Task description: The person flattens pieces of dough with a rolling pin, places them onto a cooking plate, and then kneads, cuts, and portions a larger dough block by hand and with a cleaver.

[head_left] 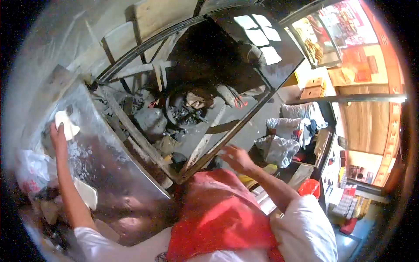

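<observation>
Dusty metal table (115, 159) at left, fading into blur toward the rim of view. Beside it, plastic bag (37, 170), contents impossible to make out. Gripped in left hand (56, 134) over the table, white dough-like piece (68, 126); contact with tabletop unclear. Mid-view, murky heap of dark lumps (183, 117). Right hand (238, 158) half-open, apparently bare, near wooden frame (211, 153), touching or not hard to tell. Farther right, pale sacks (279, 150), partly overlapping.

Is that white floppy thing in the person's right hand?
No, the left hand holds the white piece; the right hand is away from it.
</observation>
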`<act>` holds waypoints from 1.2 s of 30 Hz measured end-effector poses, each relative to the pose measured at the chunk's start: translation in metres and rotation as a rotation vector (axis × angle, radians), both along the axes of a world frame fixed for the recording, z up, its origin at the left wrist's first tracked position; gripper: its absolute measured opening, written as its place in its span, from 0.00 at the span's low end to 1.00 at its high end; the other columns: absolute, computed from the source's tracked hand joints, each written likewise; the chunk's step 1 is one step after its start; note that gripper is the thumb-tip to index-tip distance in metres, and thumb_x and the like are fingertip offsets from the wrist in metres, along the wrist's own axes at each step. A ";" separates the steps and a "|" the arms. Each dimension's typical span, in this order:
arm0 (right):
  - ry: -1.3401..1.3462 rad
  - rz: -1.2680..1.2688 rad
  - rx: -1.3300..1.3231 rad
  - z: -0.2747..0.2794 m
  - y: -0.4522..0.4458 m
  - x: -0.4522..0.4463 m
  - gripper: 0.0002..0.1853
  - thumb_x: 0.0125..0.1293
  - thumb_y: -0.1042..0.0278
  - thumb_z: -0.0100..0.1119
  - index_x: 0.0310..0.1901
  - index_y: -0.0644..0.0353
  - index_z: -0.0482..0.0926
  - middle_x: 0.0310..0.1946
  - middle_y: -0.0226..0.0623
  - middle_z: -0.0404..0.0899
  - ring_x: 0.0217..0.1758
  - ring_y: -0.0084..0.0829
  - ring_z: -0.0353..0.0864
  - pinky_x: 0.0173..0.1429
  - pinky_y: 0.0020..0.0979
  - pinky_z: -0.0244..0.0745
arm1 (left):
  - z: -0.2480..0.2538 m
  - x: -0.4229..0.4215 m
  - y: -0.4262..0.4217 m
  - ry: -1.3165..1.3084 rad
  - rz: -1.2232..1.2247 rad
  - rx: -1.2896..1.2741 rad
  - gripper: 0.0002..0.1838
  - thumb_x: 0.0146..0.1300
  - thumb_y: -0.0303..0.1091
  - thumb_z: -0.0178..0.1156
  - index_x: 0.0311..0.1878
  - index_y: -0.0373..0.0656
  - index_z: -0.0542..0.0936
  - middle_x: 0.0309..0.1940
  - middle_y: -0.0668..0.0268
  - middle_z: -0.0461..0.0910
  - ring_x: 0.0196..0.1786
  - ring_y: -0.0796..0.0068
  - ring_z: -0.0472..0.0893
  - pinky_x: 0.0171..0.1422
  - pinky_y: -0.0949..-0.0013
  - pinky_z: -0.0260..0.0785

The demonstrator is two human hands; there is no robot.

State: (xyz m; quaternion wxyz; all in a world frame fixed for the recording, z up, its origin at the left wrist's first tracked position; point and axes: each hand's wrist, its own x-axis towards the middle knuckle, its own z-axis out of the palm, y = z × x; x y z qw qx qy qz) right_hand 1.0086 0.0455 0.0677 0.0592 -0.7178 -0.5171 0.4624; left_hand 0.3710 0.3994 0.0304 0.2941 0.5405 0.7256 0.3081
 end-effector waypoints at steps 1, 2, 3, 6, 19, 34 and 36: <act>0.069 0.082 0.172 -0.020 0.018 -0.008 0.27 0.73 0.53 0.62 0.69 0.57 0.75 0.65 0.54 0.77 0.66 0.56 0.77 0.69 0.48 0.75 | 0.011 0.029 -0.014 -0.259 0.048 0.047 0.25 0.73 0.34 0.58 0.69 0.34 0.71 0.61 0.56 0.79 0.62 0.64 0.80 0.67 0.63 0.70; 0.137 0.037 0.199 -0.013 0.052 -0.031 0.28 0.74 0.51 0.62 0.68 0.59 0.74 0.62 0.55 0.77 0.63 0.56 0.79 0.67 0.47 0.77 | 0.024 0.061 -0.029 -0.517 0.092 0.097 0.25 0.73 0.33 0.58 0.70 0.35 0.70 0.62 0.58 0.79 0.63 0.65 0.79 0.68 0.63 0.70; 0.247 -0.016 0.267 -0.016 0.075 -0.046 0.31 0.75 0.48 0.61 0.69 0.62 0.72 0.59 0.55 0.78 0.60 0.53 0.82 0.64 0.45 0.78 | 0.071 0.113 -0.060 -0.809 -0.068 0.003 0.26 0.72 0.31 0.59 0.71 0.37 0.70 0.64 0.60 0.77 0.65 0.66 0.78 0.71 0.62 0.69; 0.611 -0.254 0.263 0.005 0.129 -0.069 0.41 0.77 0.39 0.54 0.73 0.73 0.64 0.67 0.58 0.74 0.65 0.43 0.80 0.68 0.41 0.75 | 0.126 0.240 -0.122 -1.164 -0.122 -0.188 0.25 0.68 0.28 0.57 0.69 0.40 0.72 0.65 0.60 0.77 0.67 0.62 0.77 0.73 0.55 0.70; 0.559 -0.653 0.778 0.107 0.074 0.186 0.18 0.81 0.55 0.54 0.50 0.65 0.81 0.36 0.27 0.81 0.38 0.17 0.75 0.41 0.24 0.73 | 0.120 0.650 -0.222 -0.459 -0.442 0.540 0.10 0.80 0.37 0.49 0.51 0.40 0.72 0.40 0.68 0.76 0.40 0.78 0.74 0.46 0.68 0.70; -0.118 -0.311 0.436 0.002 0.284 0.649 0.37 0.79 0.38 0.48 0.65 0.71 0.73 0.53 0.57 0.80 0.54 0.44 0.82 0.58 0.42 0.80 | 0.037 0.955 -0.029 -0.182 -0.664 -0.101 0.24 0.81 0.43 0.50 0.73 0.43 0.67 0.55 0.58 0.79 0.57 0.66 0.80 0.60 0.62 0.74; -0.506 -0.126 0.659 -0.026 0.287 0.671 0.37 0.77 0.39 0.50 0.70 0.68 0.67 0.59 0.66 0.75 0.62 0.58 0.77 0.67 0.47 0.75 | 0.028 0.954 -0.026 -0.040 -0.699 -0.086 0.25 0.81 0.43 0.50 0.75 0.44 0.65 0.60 0.53 0.78 0.61 0.61 0.79 0.64 0.58 0.73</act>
